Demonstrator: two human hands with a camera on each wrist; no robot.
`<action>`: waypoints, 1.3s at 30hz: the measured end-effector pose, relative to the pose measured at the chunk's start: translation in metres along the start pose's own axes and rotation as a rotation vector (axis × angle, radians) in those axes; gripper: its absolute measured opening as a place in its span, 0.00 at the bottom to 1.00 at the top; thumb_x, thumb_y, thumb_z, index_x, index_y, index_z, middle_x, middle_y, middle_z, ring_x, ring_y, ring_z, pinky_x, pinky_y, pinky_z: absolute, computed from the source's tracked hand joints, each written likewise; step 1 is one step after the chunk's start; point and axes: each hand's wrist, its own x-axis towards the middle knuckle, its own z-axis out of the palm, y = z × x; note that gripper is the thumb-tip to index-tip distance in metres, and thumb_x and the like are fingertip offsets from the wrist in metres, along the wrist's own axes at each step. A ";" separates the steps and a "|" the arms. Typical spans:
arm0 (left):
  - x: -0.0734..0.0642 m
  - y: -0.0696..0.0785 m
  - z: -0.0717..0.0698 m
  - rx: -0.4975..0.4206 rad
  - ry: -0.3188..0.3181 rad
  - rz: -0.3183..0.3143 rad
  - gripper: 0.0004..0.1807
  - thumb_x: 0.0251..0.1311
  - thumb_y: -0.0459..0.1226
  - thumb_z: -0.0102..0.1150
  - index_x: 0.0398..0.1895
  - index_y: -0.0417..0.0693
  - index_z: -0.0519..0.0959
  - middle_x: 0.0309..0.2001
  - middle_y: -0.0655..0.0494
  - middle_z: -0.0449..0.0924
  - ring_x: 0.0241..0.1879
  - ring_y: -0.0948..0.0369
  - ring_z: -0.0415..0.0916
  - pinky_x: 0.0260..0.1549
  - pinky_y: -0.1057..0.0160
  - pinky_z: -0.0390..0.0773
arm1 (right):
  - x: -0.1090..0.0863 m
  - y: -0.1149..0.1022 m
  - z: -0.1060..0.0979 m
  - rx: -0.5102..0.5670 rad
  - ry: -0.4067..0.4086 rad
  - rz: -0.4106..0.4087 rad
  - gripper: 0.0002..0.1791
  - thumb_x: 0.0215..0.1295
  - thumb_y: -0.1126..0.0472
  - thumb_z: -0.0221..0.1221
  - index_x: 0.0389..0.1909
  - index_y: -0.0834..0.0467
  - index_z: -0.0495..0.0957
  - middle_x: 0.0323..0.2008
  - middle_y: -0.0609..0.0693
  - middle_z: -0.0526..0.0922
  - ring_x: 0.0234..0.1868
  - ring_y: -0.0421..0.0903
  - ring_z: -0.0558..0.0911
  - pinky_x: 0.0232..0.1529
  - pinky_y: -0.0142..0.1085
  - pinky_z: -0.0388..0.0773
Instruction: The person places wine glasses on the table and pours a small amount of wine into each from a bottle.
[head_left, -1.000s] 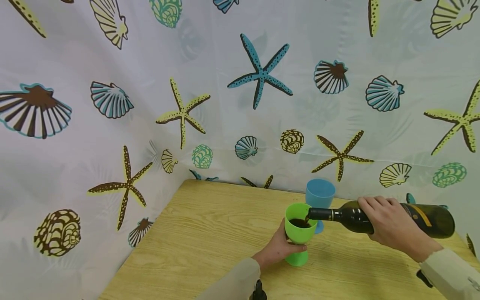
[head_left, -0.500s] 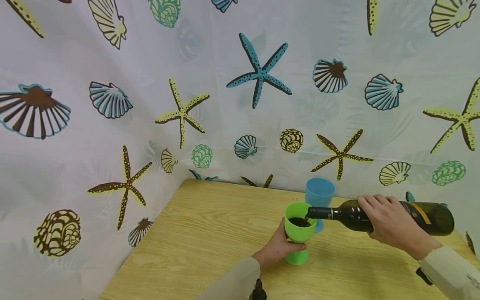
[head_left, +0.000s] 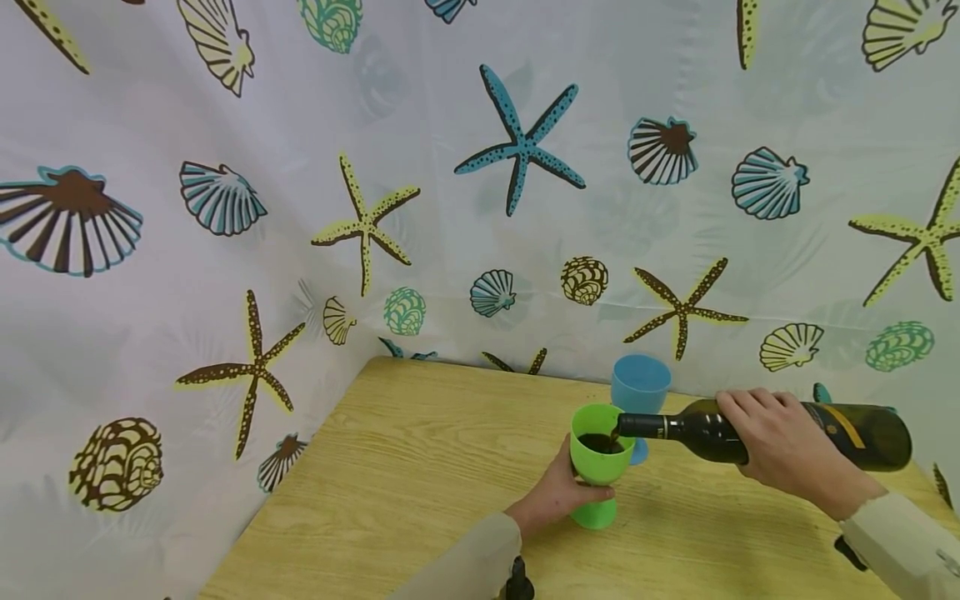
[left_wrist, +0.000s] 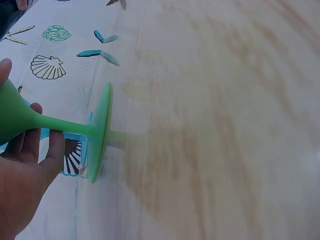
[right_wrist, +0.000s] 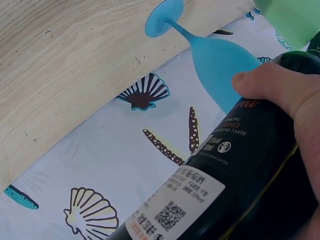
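My left hand (head_left: 557,495) grips a bright green goblet (head_left: 602,473) where the bowl meets the stem. Dark liquid (head_left: 597,442) lies in its bowl. In my right hand (head_left: 780,446) is a dark glass wine bottle (head_left: 705,433), held around its body and tilted almost level. The bottle's mouth is at the goblet's right rim, and a thin dark stream runs from it into the bowl. The left wrist view shows the green stem and round foot (left_wrist: 101,132); most of the bowl is cut off there. The right wrist view shows the bottle's white label (right_wrist: 176,202).
A blue goblet (head_left: 641,385) stands upright just behind the green one, partly hidden by the bottle neck. All this is over a wooden table (head_left: 420,467). A white curtain (head_left: 420,100) printed with starfish and shells hangs along the table's back and left side.
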 end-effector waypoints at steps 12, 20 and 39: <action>-0.001 0.000 0.000 -0.013 -0.004 0.003 0.41 0.56 0.29 0.64 0.66 0.56 0.51 0.58 0.55 0.65 0.56 0.59 0.70 0.52 0.60 0.73 | 0.000 0.000 0.003 0.009 0.022 -0.001 0.48 0.18 0.51 0.81 0.45 0.64 0.69 0.39 0.59 0.77 0.37 0.58 0.78 0.31 0.54 0.75; -0.002 -0.002 -0.001 -0.009 0.000 -0.001 0.41 0.56 0.29 0.65 0.66 0.57 0.52 0.58 0.55 0.65 0.57 0.59 0.70 0.53 0.59 0.72 | -0.006 -0.005 0.008 0.057 -0.014 0.055 0.50 0.22 0.50 0.80 0.50 0.67 0.70 0.43 0.61 0.78 0.40 0.59 0.78 0.34 0.55 0.75; -0.001 0.002 0.000 -0.008 0.002 0.000 0.40 0.56 0.29 0.64 0.66 0.56 0.51 0.58 0.55 0.64 0.57 0.59 0.69 0.53 0.60 0.72 | -0.021 -0.021 0.030 0.214 -0.011 0.220 0.51 0.25 0.49 0.79 0.53 0.70 0.68 0.44 0.64 0.77 0.41 0.61 0.78 0.35 0.56 0.76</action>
